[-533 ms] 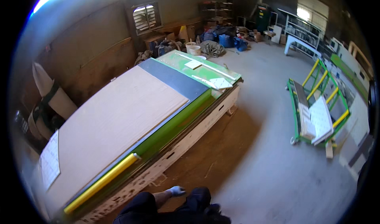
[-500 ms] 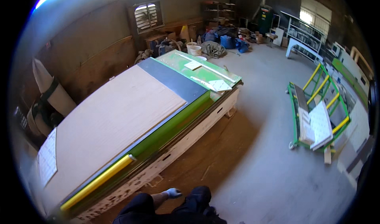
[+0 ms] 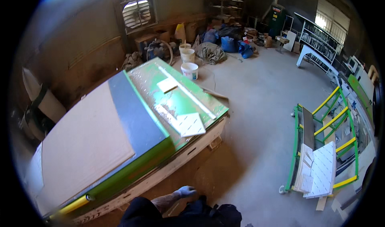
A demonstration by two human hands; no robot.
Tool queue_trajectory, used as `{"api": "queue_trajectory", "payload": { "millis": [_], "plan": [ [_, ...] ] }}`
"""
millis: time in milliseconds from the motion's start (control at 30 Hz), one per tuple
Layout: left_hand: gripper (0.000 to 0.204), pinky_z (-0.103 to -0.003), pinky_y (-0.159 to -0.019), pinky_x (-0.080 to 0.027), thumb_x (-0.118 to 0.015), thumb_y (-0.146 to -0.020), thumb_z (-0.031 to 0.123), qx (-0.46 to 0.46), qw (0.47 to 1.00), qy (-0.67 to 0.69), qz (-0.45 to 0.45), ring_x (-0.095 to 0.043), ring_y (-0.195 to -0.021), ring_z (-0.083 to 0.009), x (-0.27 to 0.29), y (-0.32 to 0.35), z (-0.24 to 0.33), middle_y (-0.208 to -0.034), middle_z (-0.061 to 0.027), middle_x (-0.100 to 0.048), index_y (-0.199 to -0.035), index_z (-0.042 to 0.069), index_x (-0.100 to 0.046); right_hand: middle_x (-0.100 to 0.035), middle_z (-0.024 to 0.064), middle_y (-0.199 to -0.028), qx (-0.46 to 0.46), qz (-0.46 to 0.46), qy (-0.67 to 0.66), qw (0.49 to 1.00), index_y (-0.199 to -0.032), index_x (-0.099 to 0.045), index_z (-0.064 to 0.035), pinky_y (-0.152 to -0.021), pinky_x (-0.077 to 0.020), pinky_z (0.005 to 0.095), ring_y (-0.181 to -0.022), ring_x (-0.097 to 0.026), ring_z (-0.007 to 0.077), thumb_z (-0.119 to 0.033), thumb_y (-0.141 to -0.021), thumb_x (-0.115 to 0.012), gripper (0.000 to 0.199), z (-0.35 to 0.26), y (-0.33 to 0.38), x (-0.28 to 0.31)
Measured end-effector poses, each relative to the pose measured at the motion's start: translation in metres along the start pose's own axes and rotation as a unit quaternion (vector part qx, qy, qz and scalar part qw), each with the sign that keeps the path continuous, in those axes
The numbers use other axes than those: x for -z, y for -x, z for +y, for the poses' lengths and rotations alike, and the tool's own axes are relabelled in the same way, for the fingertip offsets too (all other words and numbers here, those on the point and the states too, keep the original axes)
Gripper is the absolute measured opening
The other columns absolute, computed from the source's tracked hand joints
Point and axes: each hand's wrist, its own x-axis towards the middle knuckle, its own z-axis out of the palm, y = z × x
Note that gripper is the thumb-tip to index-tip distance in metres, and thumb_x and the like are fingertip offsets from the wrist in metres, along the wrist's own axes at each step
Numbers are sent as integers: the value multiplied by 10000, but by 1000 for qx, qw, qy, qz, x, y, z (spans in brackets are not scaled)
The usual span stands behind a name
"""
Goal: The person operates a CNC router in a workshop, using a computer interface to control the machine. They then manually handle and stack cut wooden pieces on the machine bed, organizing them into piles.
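My left hand (image 3: 186,191), in a whitish glove, hangs low in front of me, beyond a dark sleeve and bare forearm. Its fingers look loosely stretched, and nothing shows in them. It touches nothing I can see. Nearest to it is the long workbench (image 3: 182,161) on my left, with pale wooden sides. A beige sheet (image 3: 86,130) covers much of its top, beside a dark grey strip (image 3: 134,110). On its green far end lie a small white panel (image 3: 167,85), a larger angular white panel (image 3: 190,125) and a long white strip (image 3: 186,92). My right hand is out of view.
A green and yellow wheeled rack (image 3: 297,146) stands on the right, carrying white boards (image 3: 322,168). Beyond the bench are white buckets (image 3: 189,71) and blue bags (image 3: 229,44). Grey floor (image 3: 256,118) lies between bench and rack. A yellow roller (image 3: 74,205) runs along the bench's near side.
I have moved forward along the bench; its green end and the rack look nearer. My left hand has shifted slightly right in view.
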Motion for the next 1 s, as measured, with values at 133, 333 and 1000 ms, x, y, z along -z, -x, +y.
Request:
{"api": "queue_trajectory", "payload": {
  "millis": [133,333,1000],
  "plan": [
    [490,-430,-1032,-449,-562,-984,426,-133,987,-6,94,-581,-1200,-339,109,-203,197,-1317,-179,-607,-1298,53,-610,-666,149,-1107,-149,-107,236,954,-1216,-600,-13,-773,-543,424,-905,-645,267,-339,-993,-513,405,-162,-140,37],
    [484,-439,-1019,-454,-563,-981,421,-120,989,-38,80,-578,-1200,-345,198,-469,330,-1309,-182,-606,-1282,44,-612,-670,182,-1102,-115,-97,203,968,-1231,-609,-18,-810,-536,451,-913,-652,324,-298,-962,-559,391,-247,-441,80],
    [543,-386,-978,-481,-562,-902,529,269,935,171,158,-654,-1100,-324,504,-987,309,-1137,-146,-712,-1154,71,-710,-619,54,-905,63,-116,-3,991,-1054,-649,-35,-703,-498,332,-816,-585,160,-226,-976,-546,232,-823,-1400,21]
  ]
}}
